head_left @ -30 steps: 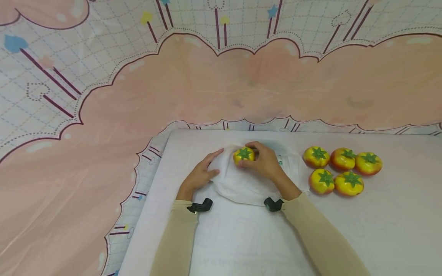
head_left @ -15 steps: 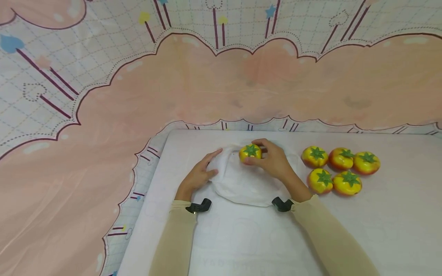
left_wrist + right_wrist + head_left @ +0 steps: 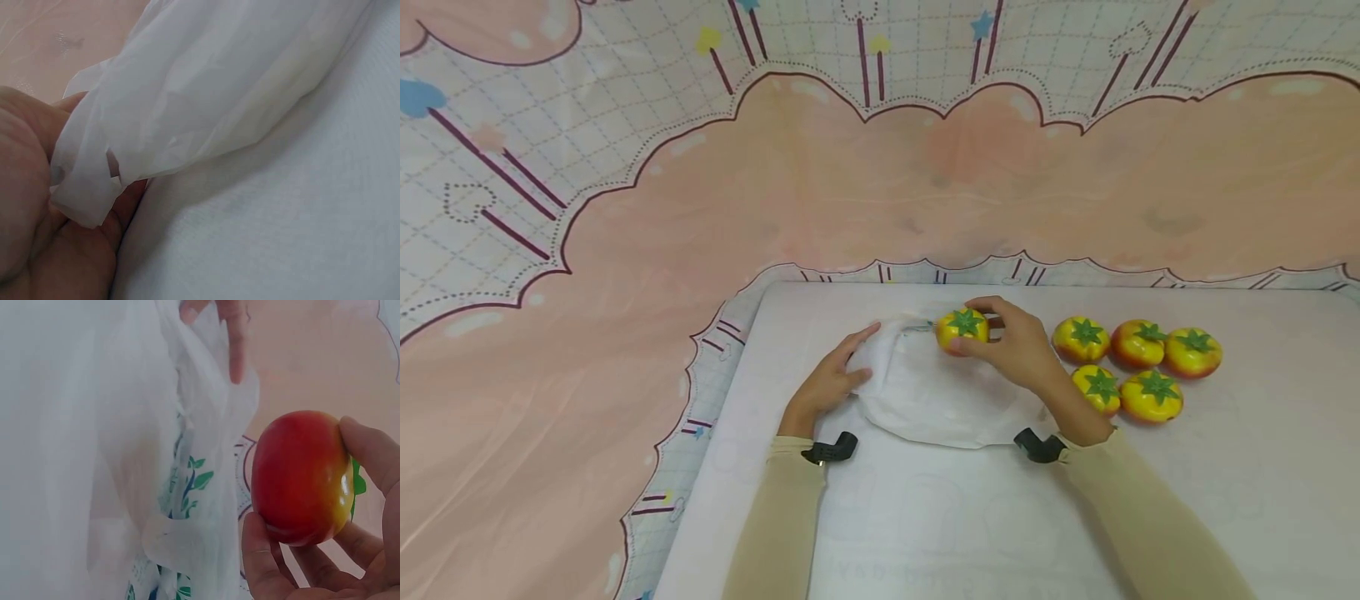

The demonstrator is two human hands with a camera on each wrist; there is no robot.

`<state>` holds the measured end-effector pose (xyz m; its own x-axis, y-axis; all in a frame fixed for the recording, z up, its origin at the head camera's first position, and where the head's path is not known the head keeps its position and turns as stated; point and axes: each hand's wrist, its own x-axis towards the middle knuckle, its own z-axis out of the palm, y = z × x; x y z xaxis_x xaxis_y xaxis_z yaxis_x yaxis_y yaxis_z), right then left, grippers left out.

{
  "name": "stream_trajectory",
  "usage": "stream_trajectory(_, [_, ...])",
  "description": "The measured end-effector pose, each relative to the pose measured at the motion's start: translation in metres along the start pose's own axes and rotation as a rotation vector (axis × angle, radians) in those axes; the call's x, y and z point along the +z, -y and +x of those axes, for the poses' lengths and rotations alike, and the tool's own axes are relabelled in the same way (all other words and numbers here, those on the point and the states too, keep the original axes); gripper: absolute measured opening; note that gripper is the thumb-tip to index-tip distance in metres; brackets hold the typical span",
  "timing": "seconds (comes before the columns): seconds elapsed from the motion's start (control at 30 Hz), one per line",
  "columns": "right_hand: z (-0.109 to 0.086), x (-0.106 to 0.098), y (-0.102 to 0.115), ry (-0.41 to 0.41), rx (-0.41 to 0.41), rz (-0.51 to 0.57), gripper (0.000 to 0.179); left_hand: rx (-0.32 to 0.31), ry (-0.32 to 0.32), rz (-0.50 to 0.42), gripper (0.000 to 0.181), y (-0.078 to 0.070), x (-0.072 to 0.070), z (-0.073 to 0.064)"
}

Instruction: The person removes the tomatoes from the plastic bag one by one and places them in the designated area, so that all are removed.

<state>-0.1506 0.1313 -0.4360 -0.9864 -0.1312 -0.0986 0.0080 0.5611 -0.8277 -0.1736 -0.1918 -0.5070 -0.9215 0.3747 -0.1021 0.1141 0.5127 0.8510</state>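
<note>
A white plastic bag [image 3: 925, 400] lies on the table, with green leaf print along its opening in the right wrist view. My left hand [image 3: 827, 383] holds the bag's left edge; in the left wrist view a loose bag handle [image 3: 90, 187] hangs between thumb and fingers. In my right hand [image 3: 1030, 354] is a glossy artificial tomato [image 3: 962, 332], gripped by fingertips and thumb above the far right part of the bag. Its red underside [image 3: 300, 481] faces the right wrist camera, beside the bag's opening. The bag's inside is mostly hidden.
Several more red-and-yellow artificial tomatoes [image 3: 1152, 397] sit in two rows right of the bag, partly behind my right wrist. White cloth covers the table [image 3: 910, 525]. A peach-and-white patterned sheet [image 3: 850, 192] lies beyond its far and left edges.
My right hand has carried the tomato rightward and slightly away across the bag, uncovering more of the opening's far edge. My left hand stays at the bag's left edge.
</note>
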Motion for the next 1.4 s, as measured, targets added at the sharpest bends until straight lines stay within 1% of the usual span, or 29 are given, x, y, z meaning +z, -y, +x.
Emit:
stream_trajectory(0.13, [-0.005,-0.006,0.001,-0.002,-0.001,-0.007,0.078,-0.009,0.000,-0.003,0.079,0.001,0.000,0.000])
stream_trajectory(0.3, [-0.013,-0.017,0.001,-0.018,-0.009,-0.016,0.075,-0.028,-0.002,-0.007,0.079,-0.001,0.001,-0.001])
stream_trajectory(0.4, [-0.018,-0.025,0.002,-0.021,0.011,-0.019,0.076,-0.034,-0.005,-0.005,0.079,-0.002,0.001,-0.002])
stream_trajectory(0.53, [-0.025,-0.034,0.002,-0.030,0.031,-0.032,0.080,-0.026,-0.004,-0.010,0.079,-0.001,0.002,-0.001])
stream_trajectory(0.63, [-0.032,-0.042,0.000,-0.034,0.007,-0.043,0.079,-0.006,0.000,-0.027,0.079,0.001,0.002,-0.001])
stream_trajectory(0.77, [-0.040,-0.052,-0.002,-0.038,-0.023,-0.049,0.078,0.007,0.005,-0.043,0.079,0.002,0.001,0.000])
stream_trajectory(0.9, [-0.046,-0.061,-0.005,-0.052,-0.010,-0.068,0.078,0.007,0.004,-0.028,0.079,0.001,0.001,0.000])
stream_trajectory(1.07, [-0.052,-0.071,-0.010,-0.076,0.040,-0.085,0.080,0.018,0.005,-0.025,0.078,0.000,0.000,0.000])
stream_trajectory(1.17, [-0.056,-0.077,-0.014,-0.084,0.057,-0.100,0.082,0.018,0.008,-0.036,0.078,0.000,0.000,0.000])
stream_trajectory(1.27, [-0.061,-0.084,-0.020,-0.097,0.048,-0.114,0.080,0.013,0.008,-0.033,0.079,0.000,0.000,0.000])
stream_trajectory(1.4, [-0.069,-0.093,-0.029,-0.142,0.023,-0.136,0.074,0.002,0.005,-0.029,0.079,0.000,0.000,0.001])
